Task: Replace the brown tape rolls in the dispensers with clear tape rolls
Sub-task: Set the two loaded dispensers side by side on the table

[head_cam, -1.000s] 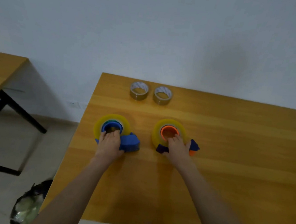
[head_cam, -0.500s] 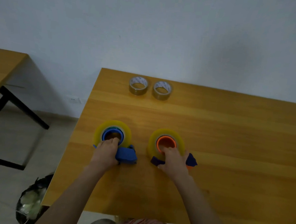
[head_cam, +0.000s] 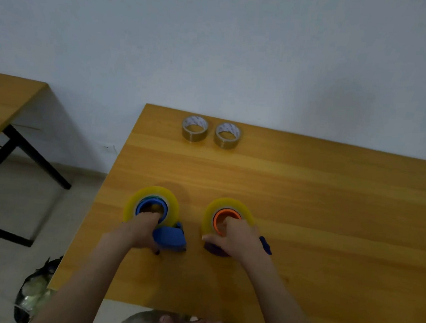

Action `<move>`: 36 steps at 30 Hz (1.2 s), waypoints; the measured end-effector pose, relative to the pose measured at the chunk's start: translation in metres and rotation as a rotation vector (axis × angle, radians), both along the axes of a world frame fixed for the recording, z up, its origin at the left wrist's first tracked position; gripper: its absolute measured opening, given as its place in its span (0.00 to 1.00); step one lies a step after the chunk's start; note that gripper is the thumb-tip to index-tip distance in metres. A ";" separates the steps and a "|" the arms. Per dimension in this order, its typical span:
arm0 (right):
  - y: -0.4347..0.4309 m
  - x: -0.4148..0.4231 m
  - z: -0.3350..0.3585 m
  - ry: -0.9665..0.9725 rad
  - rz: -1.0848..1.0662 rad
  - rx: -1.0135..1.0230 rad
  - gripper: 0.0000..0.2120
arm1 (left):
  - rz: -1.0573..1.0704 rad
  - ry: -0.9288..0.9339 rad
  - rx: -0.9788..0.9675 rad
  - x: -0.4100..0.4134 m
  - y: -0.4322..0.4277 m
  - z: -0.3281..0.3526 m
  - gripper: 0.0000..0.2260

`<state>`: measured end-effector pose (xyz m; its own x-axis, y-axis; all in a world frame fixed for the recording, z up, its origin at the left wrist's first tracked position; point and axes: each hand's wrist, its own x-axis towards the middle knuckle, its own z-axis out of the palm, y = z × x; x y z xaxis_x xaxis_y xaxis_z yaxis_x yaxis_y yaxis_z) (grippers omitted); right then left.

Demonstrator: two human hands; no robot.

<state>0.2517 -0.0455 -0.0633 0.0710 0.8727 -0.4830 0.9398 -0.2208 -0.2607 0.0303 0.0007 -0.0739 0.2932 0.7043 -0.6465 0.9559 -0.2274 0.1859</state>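
The chief risk lies with the left clear roll [head_cam: 157, 193] and the right clear roll [head_cam: 231, 204]. If either sits crooked or only partway down its hub, it may bind or slip off when tape is pulled; pressing unevenly with one hand could cause that, or skid a dispenser across the smooth wood. Both rolls look thick, glossy and yellowish-translucent, lying flat around their hubs, apparently seated, though the near sides are hidden under the hands. The left hand [head_cam: 139, 229] grips the blue dispenser [head_cam: 169, 236], fingers hooked into its blue hub. At 3 o'clock of it, close by but apart, the right hand [head_cam: 238, 238] grips the orange-hubbed dispenser [head_cam: 218, 214], fingers curled into the hub and thumb spread to the 9 o'clock side. The two brown rolls [head_cam: 194, 132] lie flat side by side at 12 o'clock, well apart, near the far edge of the table [head_cam: 332, 212]. A second table [head_cam: 5, 94] stands at 10 o'clock, and a bag [head_cam: 32, 292] lies on the floor at 8 o'clock.
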 end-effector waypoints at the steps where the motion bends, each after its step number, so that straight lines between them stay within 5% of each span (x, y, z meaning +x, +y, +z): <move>1: 0.007 0.002 0.007 -0.006 -0.017 0.054 0.28 | -0.013 0.004 -0.023 -0.002 0.011 0.006 0.12; 7: 0.098 0.023 0.034 0.050 -0.160 0.303 0.25 | 0.064 -0.078 0.230 0.009 0.107 0.042 0.07; 10: 0.158 0.031 0.024 0.233 -0.300 0.266 0.21 | 0.149 -0.201 0.316 0.031 0.155 0.034 0.21; 13: 0.212 0.034 0.008 0.533 -0.641 0.174 0.25 | 0.457 -0.439 0.098 0.058 0.193 0.019 0.23; 15: 0.241 0.036 -0.004 0.691 -0.902 0.127 0.25 | 0.778 -0.669 -0.010 0.071 0.213 0.012 0.09; 18: 0.271 0.038 -0.022 0.813 -1.049 0.105 0.26 | 1.008 -0.821 -0.091 0.083 0.239 0.000 0.17; 20: 0.286 0.037 -0.032 0.971 -1.135 0.066 0.25 | 1.114 -0.927 -0.161 0.088 0.255 -0.007 0.08; 33: 0.308 0.035 -0.039 1.076 -1.103 0.071 0.29 | 1.142 -0.942 -0.196 0.100 0.284 -0.017 0.08; 36: 0.294 0.033 -0.034 1.040 -1.096 0.061 0.29 | 1.139 -0.943 -0.157 0.095 0.272 -0.016 0.22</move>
